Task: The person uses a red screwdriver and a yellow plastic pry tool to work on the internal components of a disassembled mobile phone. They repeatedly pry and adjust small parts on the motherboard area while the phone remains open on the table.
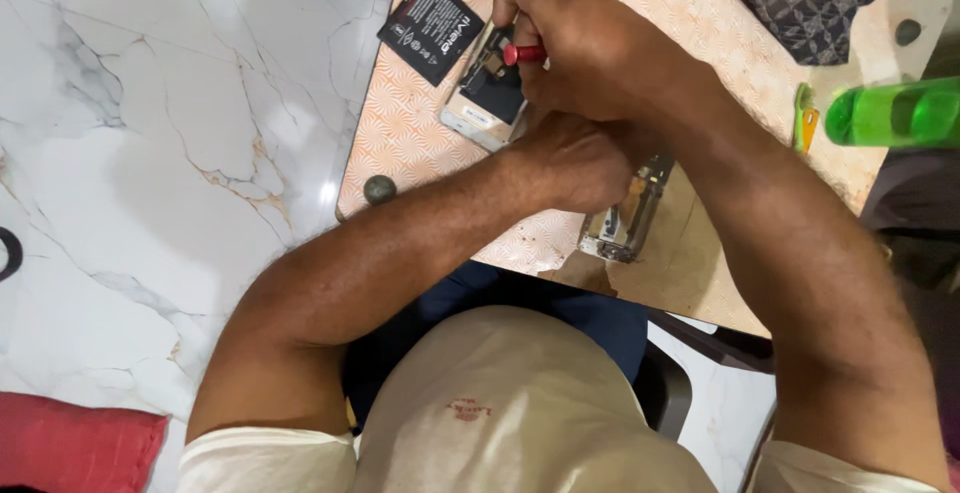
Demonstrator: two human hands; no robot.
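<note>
Red and small, the screwdriver handle pokes out of the right hand, which is curled tight around it. Its tip points down at the open phone lying on the patterned table, just under that hand. The left hand rests below the right one, near the phone's bottom edge; I cannot tell what its fingers do. A black battery lies beside the phone. The hands hide part of the phone.
</note>
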